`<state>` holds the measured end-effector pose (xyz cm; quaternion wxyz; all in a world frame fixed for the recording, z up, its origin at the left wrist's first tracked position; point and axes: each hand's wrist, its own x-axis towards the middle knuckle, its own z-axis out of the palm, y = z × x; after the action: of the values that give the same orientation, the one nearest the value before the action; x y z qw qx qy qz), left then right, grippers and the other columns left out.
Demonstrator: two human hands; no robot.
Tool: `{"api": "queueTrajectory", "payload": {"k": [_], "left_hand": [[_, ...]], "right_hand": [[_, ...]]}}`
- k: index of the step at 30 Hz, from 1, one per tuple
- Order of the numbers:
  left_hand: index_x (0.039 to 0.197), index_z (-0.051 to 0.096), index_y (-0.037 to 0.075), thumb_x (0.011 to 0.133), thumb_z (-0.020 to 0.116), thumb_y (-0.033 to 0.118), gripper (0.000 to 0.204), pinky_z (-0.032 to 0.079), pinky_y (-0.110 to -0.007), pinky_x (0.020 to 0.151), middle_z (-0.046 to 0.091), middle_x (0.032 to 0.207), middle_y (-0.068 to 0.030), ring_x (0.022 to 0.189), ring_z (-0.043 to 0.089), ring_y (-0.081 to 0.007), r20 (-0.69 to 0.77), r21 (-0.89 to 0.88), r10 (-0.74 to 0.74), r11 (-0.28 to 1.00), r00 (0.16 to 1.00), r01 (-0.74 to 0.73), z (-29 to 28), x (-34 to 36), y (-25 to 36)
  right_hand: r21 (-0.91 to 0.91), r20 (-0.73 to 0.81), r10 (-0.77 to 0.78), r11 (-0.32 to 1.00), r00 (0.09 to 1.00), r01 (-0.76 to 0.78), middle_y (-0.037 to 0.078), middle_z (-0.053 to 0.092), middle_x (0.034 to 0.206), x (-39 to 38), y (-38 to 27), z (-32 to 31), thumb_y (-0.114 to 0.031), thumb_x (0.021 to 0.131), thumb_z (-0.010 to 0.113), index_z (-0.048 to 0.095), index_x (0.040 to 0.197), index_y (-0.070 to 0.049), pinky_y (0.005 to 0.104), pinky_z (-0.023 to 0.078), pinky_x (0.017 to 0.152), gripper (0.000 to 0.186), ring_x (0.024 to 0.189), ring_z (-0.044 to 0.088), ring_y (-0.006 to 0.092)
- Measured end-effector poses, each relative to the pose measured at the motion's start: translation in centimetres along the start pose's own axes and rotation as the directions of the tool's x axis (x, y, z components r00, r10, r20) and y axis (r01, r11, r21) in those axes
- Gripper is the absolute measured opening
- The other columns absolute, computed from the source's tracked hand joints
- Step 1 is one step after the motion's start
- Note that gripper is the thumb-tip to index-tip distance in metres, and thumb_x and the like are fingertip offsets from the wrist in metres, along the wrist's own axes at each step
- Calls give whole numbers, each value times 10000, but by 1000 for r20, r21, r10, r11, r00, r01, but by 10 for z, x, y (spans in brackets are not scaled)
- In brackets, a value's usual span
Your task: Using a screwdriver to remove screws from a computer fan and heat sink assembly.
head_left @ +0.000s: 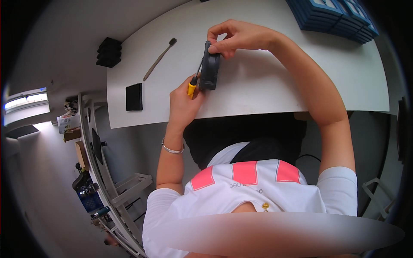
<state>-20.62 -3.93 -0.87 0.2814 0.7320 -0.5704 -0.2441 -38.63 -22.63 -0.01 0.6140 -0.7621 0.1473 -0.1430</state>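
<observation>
My left hand [186, 101] is closed round a screwdriver [192, 88] with a yellow handle and a thin dark shaft. The shaft points up and slightly right, along the left side of a dark grey plastic housing [210, 66]. This boxy, narrow piece is held on its edge above the white table [258, 86], and its lower end meets my left hand. At its top end, the thumb and fingers of my right hand [236, 36] pinch it. Whether the screwdriver's tip touches the housing cannot be made out.
A toothbrush [159, 60] lies left of the hands, with a flat black rectangular object [134, 97] nearer me. Stacked black pieces [109, 52] stand at the table's left edge. Blue trays [335, 19] are piled at the far right. Beyond the table's left side stands a cluttered bench [97, 172].
</observation>
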Motion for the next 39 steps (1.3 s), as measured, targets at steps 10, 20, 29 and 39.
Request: {"api": "queueTrajectory", "payload": {"k": [10, 20, 29, 39], "left_hand": [[1054, 626, -13, 860, 620, 102, 225, 449, -226, 716, 604, 822, -9, 762, 555, -85, 148, -164, -43, 984, 988, 67, -26, 4, -13], [926, 630, 11, 903, 663, 196, 190, 359, -187, 580, 551, 728, 17, 642, 465, -50, 37, -158, 166, 975, 985, -158, -40, 13, 42], [807, 631, 24, 834, 644, 255, 232, 385, -228, 541, 592, 629, -12, 579, 509, -71, 302, 55, 90, 992, 949, -112, -59, 49, 54], [732, 631, 36, 732, 599, 282, 248, 353, -235, 509, 550, 587, -6, 526, 467, -79, 383, 43, -45, 999, 923, 31, -56, 62, 57]], "right_hand": [[191, -65, -33, 981, 997, 45, -18, 560, 785, 3, 3, 7, -326, 834, 718, 570, 802, -103, 202, 450, 678, 270, 665, 533, 60], [165, -57, -27, 986, 998, 36, -17, 553, 747, 3, 1, 10, -298, 830, 728, 572, 802, -103, 201, 443, 656, 251, 637, 523, 65], [162, -61, 1, 987, 998, 9, -17, 548, 745, 1, -5, 13, -241, 835, 707, 563, 824, -100, 204, 446, 654, 202, 644, 527, 60], [150, -64, 24, 989, 998, -14, -19, 544, 731, 1, -7, 14, -227, 841, 710, 559, 812, -107, 201, 440, 649, 196, 648, 526, 56]]}}
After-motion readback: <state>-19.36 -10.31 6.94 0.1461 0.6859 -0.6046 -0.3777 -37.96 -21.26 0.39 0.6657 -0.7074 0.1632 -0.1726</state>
